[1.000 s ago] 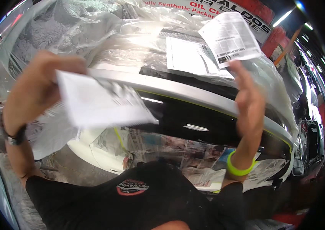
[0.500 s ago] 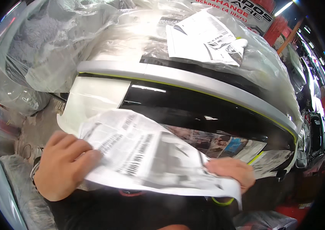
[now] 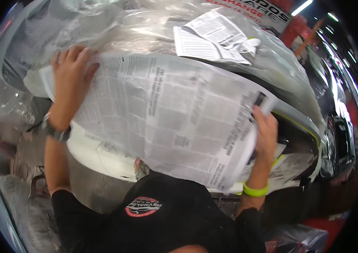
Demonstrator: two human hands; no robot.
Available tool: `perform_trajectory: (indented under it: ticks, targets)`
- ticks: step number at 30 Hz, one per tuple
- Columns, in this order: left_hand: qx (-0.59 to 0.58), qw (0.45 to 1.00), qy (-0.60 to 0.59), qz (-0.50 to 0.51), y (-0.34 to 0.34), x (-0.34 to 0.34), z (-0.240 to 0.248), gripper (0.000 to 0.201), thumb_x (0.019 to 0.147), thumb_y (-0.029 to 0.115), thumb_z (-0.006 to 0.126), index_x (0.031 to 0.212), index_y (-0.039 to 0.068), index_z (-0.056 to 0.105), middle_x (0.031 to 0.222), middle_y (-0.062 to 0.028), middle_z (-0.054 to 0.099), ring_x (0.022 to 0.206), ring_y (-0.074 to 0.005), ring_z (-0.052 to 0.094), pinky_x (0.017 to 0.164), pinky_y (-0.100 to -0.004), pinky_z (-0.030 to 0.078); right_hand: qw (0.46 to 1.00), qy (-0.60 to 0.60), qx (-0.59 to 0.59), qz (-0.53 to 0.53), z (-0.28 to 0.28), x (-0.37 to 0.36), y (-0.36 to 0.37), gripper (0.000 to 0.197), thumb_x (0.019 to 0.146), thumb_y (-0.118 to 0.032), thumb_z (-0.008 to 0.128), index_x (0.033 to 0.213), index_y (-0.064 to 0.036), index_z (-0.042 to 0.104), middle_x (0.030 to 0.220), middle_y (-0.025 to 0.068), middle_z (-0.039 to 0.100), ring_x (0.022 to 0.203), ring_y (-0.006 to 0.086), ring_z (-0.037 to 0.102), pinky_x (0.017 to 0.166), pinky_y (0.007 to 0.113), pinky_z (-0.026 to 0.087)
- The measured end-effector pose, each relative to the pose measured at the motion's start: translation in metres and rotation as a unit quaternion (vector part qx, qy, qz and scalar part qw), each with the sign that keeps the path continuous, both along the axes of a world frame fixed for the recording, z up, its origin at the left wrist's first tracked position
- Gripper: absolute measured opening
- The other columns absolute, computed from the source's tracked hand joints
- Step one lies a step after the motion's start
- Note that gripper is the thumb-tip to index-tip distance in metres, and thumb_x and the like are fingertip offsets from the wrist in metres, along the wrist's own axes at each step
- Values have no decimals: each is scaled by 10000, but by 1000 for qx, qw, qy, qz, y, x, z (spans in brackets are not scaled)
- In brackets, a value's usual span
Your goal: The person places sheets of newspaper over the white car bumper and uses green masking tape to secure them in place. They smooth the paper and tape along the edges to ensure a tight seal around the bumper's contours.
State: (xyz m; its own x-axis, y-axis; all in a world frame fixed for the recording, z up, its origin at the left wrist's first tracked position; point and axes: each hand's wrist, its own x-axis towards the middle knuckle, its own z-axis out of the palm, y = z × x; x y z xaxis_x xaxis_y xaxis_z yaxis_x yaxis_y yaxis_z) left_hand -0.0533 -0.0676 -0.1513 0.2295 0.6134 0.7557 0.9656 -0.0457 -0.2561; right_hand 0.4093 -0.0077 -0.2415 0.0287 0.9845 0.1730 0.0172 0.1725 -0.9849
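Note:
A large printed newspaper sheet (image 3: 179, 114) is spread over a vehicle panel with a silver-grey curved trim (image 3: 303, 126). My left hand (image 3: 72, 65) rests at the sheet's upper left corner, its fingers and thumb spread on top. My right hand (image 3: 265, 128) grips the sheet's right edge, with the thumb on the printed side. Much of the trim and the dark glossy panel lies hidden beneath the paper. Below the sheet's left part, the white panel (image 3: 98, 156) shows.
Clear plastic sheeting (image 3: 136, 25) covers the vehicle beyond. On it lie more loose newspaper sheets (image 3: 212, 36). Newspaper masking (image 3: 295, 166) with yellow-green tape covers the lower right. A plastic-wrapped part (image 3: 23, 206) stands at the lower left. Other vehicles (image 3: 337, 139) are at the far right.
The newspaper has moved up and away from my body onto the trim and opened out wider. Both arms now reach farther forward. My left hand's fingers have spread.

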Motion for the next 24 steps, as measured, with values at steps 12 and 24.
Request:
perform_trajectory:
  ticks: [12,24]
  targets:
    - [-183,851,-248,-427,-24,222,-117,676,736,84,852,1369,75,614,1295,-192,598,1176,-378,591,992,-440,497,932,354,-76,22,-15,-61,88,218,957,-74,545,1113,56,623,1024,137,692,916,236,694,835,394,572]
    - [-176,605,-661,-408,21,215,-132,185,1034,103,604,1058,-37,722,930,-52,721,811,-110,647,707,-264,513,822,118,317,459,47,-59,-95,274,982,-104,659,1185,80,666,1136,216,653,1108,366,672,888,439,565]
